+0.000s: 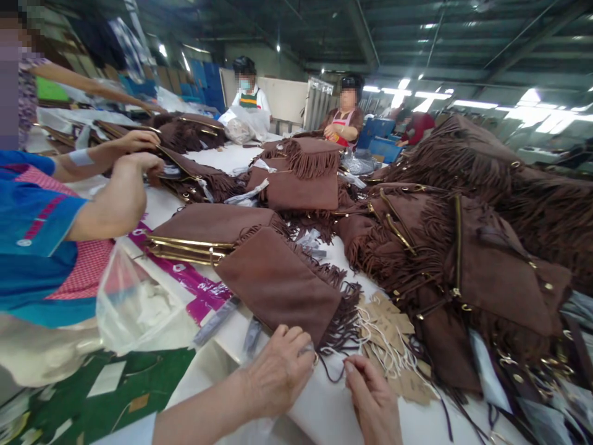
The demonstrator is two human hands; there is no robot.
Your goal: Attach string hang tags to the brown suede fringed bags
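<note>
A brown suede fringed bag [278,284] lies on the white table [319,408] right in front of me. My left hand [278,371] is closed at the bag's near corner, its fingers pinched on the edge by the fringe. My right hand [370,395] is just to the right, fingers drawn together around a thin dark fringe strand or cord. A pile of kraft paper tags with white strings [389,340] lies beside my right hand.
Heaps of brown fringed bags [486,247] cover the right and far table. A co-worker in blue [41,228] at left handles bags with both hands [139,154]. A clear plastic bag [134,303] sits at left. Other people stand at the far end.
</note>
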